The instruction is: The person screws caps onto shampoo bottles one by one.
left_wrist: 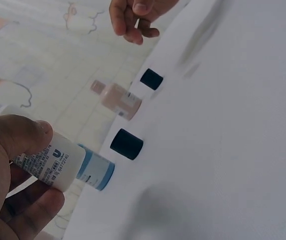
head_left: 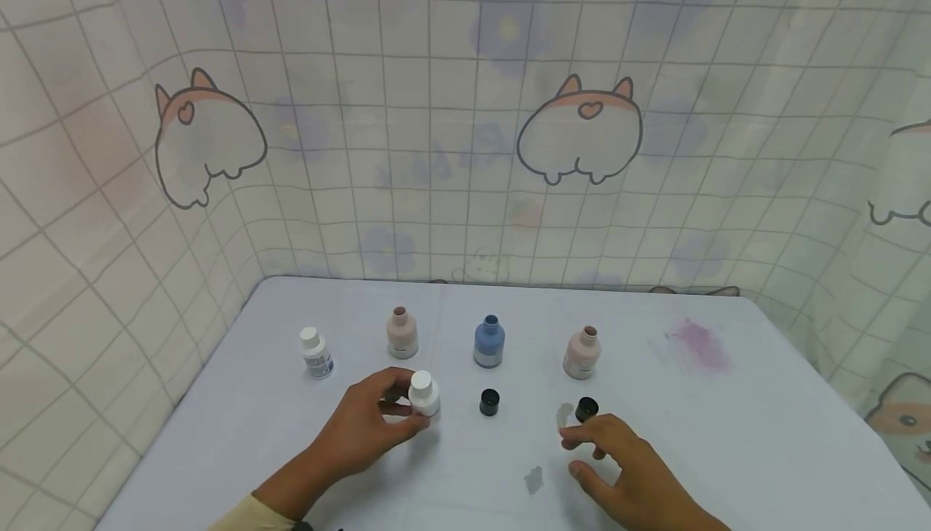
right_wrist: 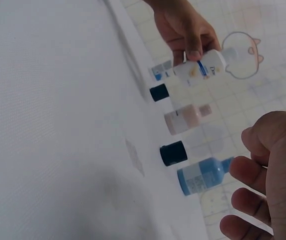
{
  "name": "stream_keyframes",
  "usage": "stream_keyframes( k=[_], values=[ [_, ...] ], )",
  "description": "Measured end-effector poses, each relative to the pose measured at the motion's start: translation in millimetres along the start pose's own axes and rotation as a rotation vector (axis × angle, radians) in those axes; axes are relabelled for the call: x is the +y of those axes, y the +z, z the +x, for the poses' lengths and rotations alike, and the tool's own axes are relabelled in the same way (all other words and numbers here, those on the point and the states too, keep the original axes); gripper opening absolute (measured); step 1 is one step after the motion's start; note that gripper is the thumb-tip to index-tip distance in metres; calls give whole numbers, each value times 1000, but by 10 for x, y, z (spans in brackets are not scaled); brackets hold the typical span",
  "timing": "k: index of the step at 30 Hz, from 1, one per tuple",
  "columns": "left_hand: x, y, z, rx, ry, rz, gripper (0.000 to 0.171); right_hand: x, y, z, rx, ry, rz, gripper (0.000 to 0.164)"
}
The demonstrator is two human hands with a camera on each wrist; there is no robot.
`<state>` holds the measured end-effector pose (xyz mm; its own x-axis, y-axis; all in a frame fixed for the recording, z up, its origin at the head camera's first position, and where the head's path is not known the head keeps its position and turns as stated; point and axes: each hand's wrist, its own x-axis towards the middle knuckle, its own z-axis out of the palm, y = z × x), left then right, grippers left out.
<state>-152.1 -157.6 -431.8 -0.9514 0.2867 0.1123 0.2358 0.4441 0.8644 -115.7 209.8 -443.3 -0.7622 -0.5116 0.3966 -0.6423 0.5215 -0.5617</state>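
Observation:
My left hand (head_left: 371, 422) grips a small white bottle (head_left: 424, 395) with a white cap, thumb on one side and fingers on the other. In the left wrist view the bottle (left_wrist: 58, 160) hangs tilted above the table, fine print on its label. My right hand (head_left: 625, 466) holds nothing; its fingers are loosely bent over the table at the right. Just beyond its fingertips stands a small black cap (head_left: 587, 409), hollow side up. A second black cap (head_left: 490, 402) stands between the two hands.
Along the back stand a second white capped bottle (head_left: 316, 353), a pink bottle (head_left: 402, 335), a blue bottle (head_left: 490, 343) and another pink bottle (head_left: 582, 355). The pink and blue ones have bare necks. Grey patches (head_left: 534, 480) and a pink stain (head_left: 698, 343) mark the white table.

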Motion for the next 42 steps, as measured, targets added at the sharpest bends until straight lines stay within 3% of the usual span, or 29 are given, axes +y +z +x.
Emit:
stream_keyframes(
  k=[11,15,26,33,42],
  values=[
    [-84,-141,-33,109,-9,2,50,-4,-14,21,-15,-7,5,35],
    [-117,-193,-51,133,-22,-34,49,-11,-11,19,-26,37,-4,33],
    [-190,-325,-98,174,-93,-41,51,-4,-12,33,-17,19,-6,33],
    [-279,-442,-135,201,-85,12,51,35,-10,39,-3,-5,-4,35],
    [-383,-544,-181,232,-132,66,55,49,7,22,-17,17,-1,32]
  ],
)
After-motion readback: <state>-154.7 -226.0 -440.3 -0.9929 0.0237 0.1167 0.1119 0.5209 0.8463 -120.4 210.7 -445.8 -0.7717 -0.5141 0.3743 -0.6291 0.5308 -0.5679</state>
